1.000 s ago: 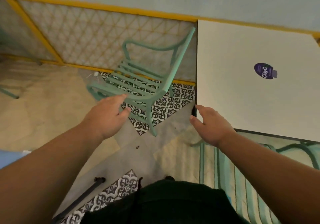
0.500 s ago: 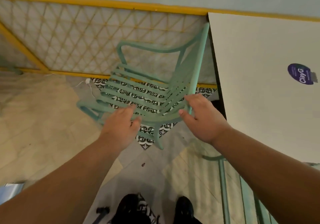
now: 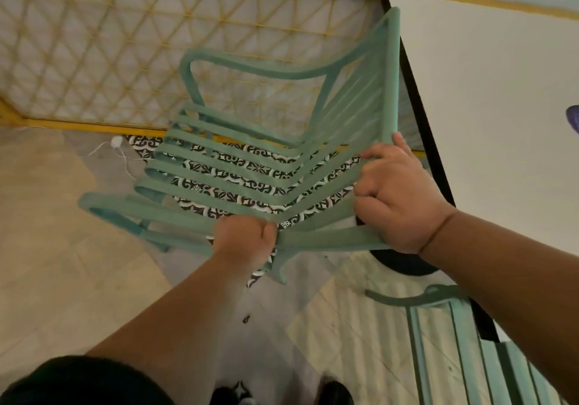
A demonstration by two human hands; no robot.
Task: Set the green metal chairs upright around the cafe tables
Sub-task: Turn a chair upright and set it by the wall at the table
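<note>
Left hand (image 3: 244, 241) clenched round the near side rail, right hand (image 3: 398, 197) curled round the backrest slats at 1 o'clock. Chair (image 3: 391, 75) lies on its side at 12, back just beside the white table (image 3: 485, 106) at 2. Not upright yet; I'd say the lift is only starting. Painted metal, flat slats, curved arms. Second chair (image 3: 416, 299) at 5, pose unclear.

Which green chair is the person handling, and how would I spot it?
Start at the big white table on the right, then look left of its dark edge, in front of the yellow lattice fence. The slatted green chair there is gripped by the left hand and the right hand. The other green chair, bottom right, is touched by no hand.
</note>
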